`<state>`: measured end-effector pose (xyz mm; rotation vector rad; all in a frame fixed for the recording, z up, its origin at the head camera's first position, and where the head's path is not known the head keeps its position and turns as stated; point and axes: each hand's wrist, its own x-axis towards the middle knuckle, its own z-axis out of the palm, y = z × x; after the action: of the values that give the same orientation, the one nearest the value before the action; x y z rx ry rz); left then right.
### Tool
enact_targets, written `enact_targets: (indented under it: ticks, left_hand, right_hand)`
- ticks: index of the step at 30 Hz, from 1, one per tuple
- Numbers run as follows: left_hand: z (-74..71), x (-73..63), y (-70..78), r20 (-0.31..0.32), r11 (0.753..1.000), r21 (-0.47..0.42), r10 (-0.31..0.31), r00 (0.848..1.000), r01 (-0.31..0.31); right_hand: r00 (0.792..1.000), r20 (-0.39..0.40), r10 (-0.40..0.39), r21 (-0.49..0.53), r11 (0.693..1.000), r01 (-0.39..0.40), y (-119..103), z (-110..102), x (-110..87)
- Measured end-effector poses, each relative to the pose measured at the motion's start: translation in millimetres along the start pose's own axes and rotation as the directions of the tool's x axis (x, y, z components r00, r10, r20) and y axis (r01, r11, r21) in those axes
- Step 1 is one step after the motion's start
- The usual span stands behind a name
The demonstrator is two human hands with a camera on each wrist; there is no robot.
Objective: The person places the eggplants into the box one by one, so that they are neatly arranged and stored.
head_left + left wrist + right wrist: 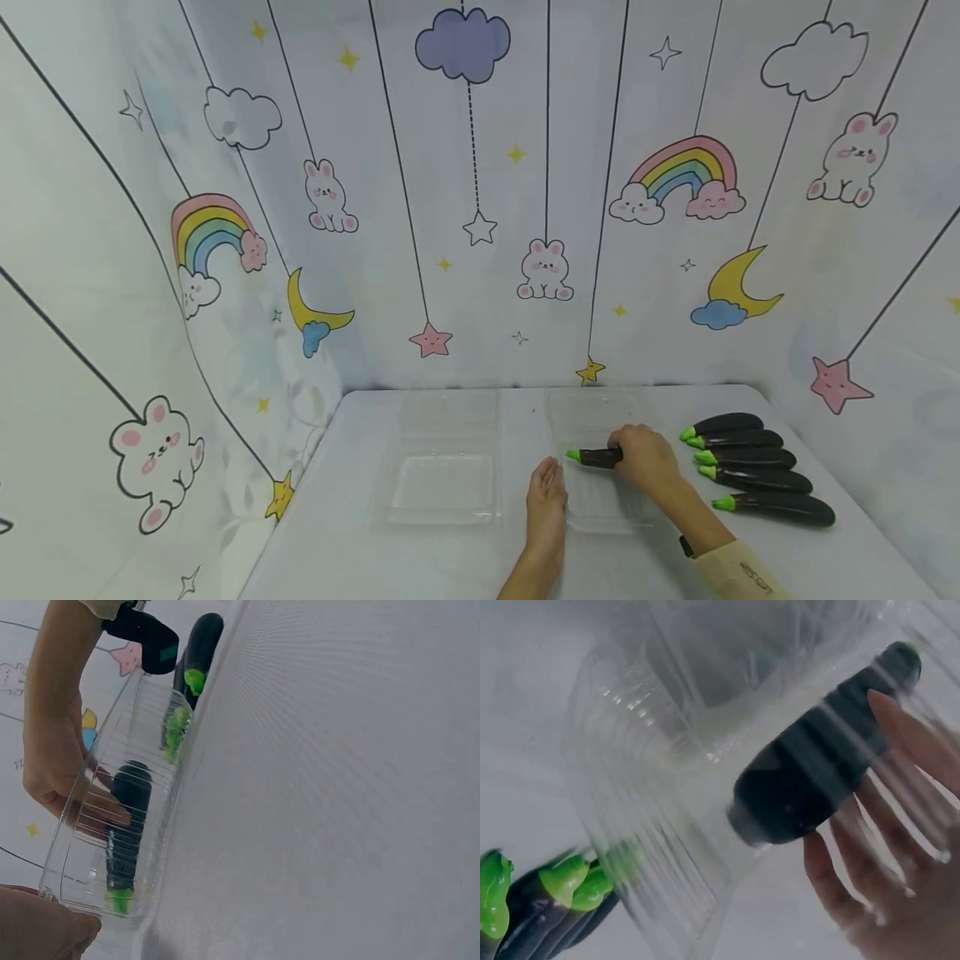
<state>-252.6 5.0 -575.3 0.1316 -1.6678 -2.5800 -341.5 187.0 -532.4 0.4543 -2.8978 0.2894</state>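
A dark eggplant (596, 457) with a bright green stem end is gripped around its body by my right hand (647, 458), low over the right clear plastic container (611, 527). Its green end points left. The left wrist view shows that eggplant (127, 825) through the container's transparent wall (71, 855). Beside the container's left edge stands my left hand (547, 508), fingers extended and close together, with its fingertips (86, 926) at the container's corner. In the right wrist view, clear plastic partly covers the eggplant (810, 765) and the right hand's fingers (911, 742).
Several more eggplants (757, 479) lie in a column at the table's right, green ends facing left. A second clear container (442, 523) sits open on the left. Behind the white table (322, 550) hangs a cloth (480, 292) printed with rabbits, clouds and stars.
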Motion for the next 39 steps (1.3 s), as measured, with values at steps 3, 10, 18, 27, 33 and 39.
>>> enact_targets:
  ticks: [3, 10, 18, 27, 33, 39]
  left_hand:
    - [0.4, -0.4, 0.4, 0.002, 1.0, -0.005, -0.002, 1.0, 0.002]
    - [0.6, 0.1, 1.2, 0.0, 1.0, 0.007, -0.003, 1.0, 0.003]
    - [1.7, 0.9, 0.3, -0.008, 1.0, 0.014, -0.005, 1.0, 0.005]
    - [1.7, 3.3, 0.4, -0.014, 1.0, 0.018, -0.018, 1.0, 0.018]
    - [1.0, 3.7, -0.8, -0.024, 1.0, 0.025, -0.018, 1.0, 0.018]
    - [1.0, 2.6, -1.0, -0.028, 1.0, 0.019, -0.019, 0.999, 0.019]
  right_hand:
    - [1.0, -0.021, -0.023, -0.042, 0.999, 0.022, 0, 1, -1.1]
    - [0.999, -0.025, -0.048, -0.09, 0.995, 0.045, 0, 3, -2.6]
    - [0.999, -0.013, -0.047, -0.098, 0.994, 0.046, 4, 7, -1.7]
    - [1.0, -0.027, -0.016, -0.088, 0.996, 0.014, -1, -4, -8.9]
    - [0.998, -0.054, -0.02, -0.084, 0.996, 0.016, -2, -11, -14.5]
    - [0.995, -0.095, -0.037, -0.067, 0.997, 0.031, 2, -17, -20.9]
